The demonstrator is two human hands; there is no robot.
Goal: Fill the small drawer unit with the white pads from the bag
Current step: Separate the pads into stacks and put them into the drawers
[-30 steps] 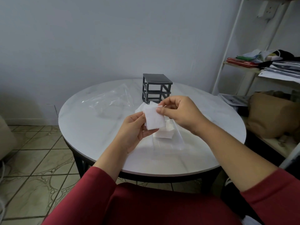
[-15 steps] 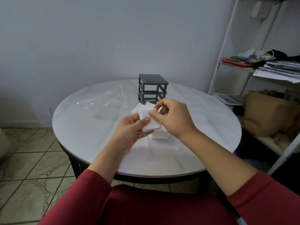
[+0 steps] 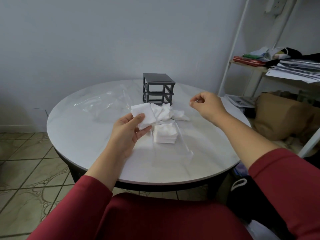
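Round marble-look table filling mid-frame, grey wall behind. Left hand, centre frame, pinching a white pad thumb-over-fingers, held flat-face up, seemingly for sorting; roughly square, no clear long axis. Right hand, right of centre, loosely curled, fingertips pinched on nothing visible. Stacked pads in a clear drawer tray; drawer unit upright behind, slots empty; bag flat, upper left.

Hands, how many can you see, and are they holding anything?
2. The left hand holds a white pad over the table. The right hand is raised to the right of the drawer unit, fingers curled, with nothing visible in it.
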